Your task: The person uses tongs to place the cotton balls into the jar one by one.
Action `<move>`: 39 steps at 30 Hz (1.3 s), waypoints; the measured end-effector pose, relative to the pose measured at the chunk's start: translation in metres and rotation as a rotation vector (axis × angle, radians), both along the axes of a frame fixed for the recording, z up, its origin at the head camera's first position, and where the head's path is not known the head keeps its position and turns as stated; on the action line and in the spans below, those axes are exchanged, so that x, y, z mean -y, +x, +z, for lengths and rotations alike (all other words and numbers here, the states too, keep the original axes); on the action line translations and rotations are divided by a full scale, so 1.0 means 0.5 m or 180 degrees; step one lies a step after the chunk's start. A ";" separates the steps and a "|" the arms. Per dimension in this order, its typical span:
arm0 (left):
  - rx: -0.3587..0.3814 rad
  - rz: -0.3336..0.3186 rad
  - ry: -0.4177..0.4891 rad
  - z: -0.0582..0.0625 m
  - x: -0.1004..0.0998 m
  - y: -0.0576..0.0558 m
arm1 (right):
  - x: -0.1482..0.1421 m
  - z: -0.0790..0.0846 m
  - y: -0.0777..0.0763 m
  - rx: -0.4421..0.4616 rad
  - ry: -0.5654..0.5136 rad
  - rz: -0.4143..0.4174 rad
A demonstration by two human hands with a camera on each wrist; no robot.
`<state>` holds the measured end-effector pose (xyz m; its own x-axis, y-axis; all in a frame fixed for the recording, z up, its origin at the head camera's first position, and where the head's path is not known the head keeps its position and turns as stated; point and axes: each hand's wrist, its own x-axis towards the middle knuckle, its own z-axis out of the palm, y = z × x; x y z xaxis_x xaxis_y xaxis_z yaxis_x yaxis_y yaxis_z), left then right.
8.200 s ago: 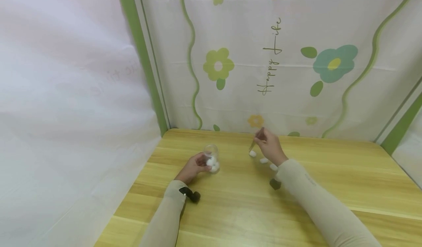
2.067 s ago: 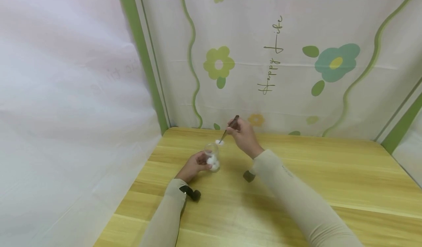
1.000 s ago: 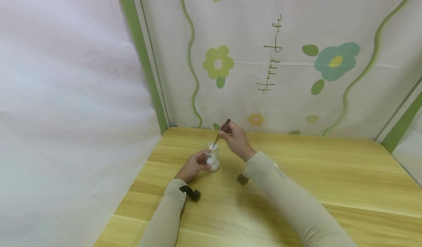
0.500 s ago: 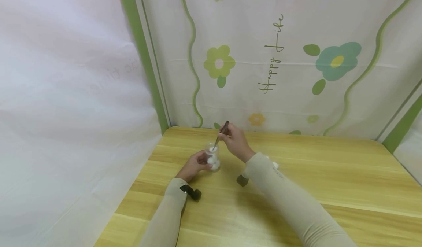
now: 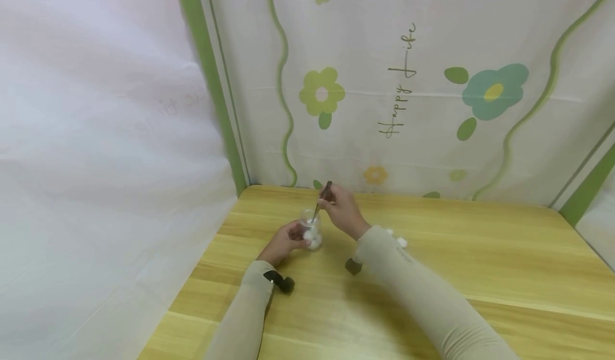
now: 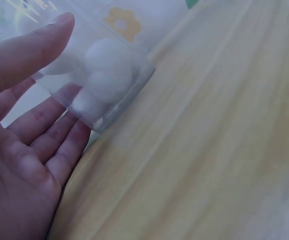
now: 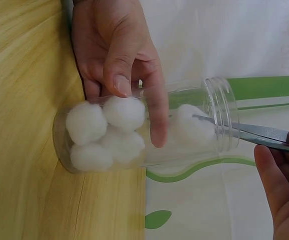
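A clear plastic jar with a threaded mouth stands upright on the table, several white cotton balls in its bottom. My left hand grips the jar from the left, thumb on one side and fingers round the other. Above it, my right hand pinches metal tweezers, which slant down through the mouth. At their tips, inside the upper part of the jar, is another cotton ball. The left wrist view shows the jar's base near the left fingers.
Two cotton balls, a nearer one and a farther one, lie on the wooden table beside the right sleeve, which partly hides the farther one. A flowered cloth hangs behind the table's back edge.
The right hand has moved left from the row of cotton balls, carrying one in the tweezers over the jar and down through its mouth. The left hand has stayed on the jar.
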<state>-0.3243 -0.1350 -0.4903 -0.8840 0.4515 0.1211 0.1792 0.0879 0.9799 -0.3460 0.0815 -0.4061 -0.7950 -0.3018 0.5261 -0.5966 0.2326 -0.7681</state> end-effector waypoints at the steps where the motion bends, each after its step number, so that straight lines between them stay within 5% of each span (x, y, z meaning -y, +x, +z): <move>1: 0.0001 0.0001 0.0008 0.000 -0.001 0.001 | 0.000 -0.001 0.000 0.0011 0.0016 -0.0004; 9: -0.0042 0.0043 -0.0022 0.001 -0.004 0.004 | 0.001 -0.008 -0.001 0.0015 0.0095 -0.0033; 18: -0.0032 0.0050 -0.0020 -0.044 0.003 -0.030 | -0.001 -0.013 0.003 -0.0009 0.0173 -0.0037; 39: -0.0172 0.0041 0.0093 -0.054 0.001 -0.034 | -0.004 -0.009 0.004 -0.0012 0.0060 0.0009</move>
<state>-0.3412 -0.1357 -0.5175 -0.8815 0.4357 0.1818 0.2308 0.0619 0.9710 -0.3440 0.0833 -0.4107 -0.7922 -0.3139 0.5234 -0.6002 0.2455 -0.7612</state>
